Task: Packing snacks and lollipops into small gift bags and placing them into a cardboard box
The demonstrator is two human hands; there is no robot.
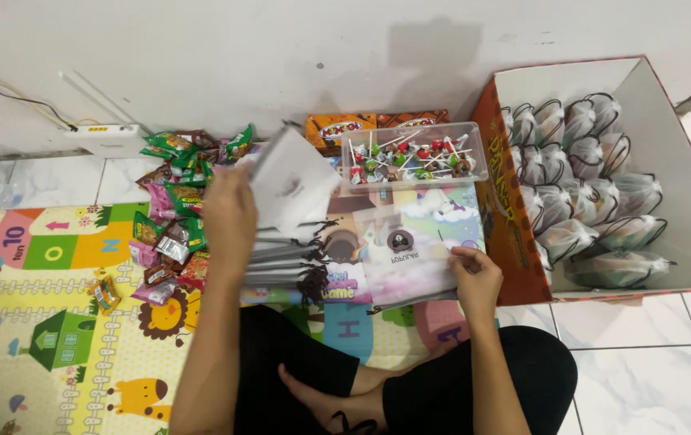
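My left hand [230, 216] is raised and grips a pale grey drawstring pouch [293, 184], lifted off a stack of similar grey pouches [281, 259] with black strings. My right hand [477, 278] rests on a pastel printed pouch [414, 246] with a round dark emblem, holding its right edge against the play mat. Behind it stands a clear plastic tub of lollipops [414, 157].
A heap of small snack packets [175, 209] lies at the left on the colourful play mat [55, 322]. An open cardboard box [684, 145] at the right holds several filled, tied pouches [595, 185]. Orange snack boxes [341, 126] and a white router [105, 137] sit by the wall. My crossed legs are in front.
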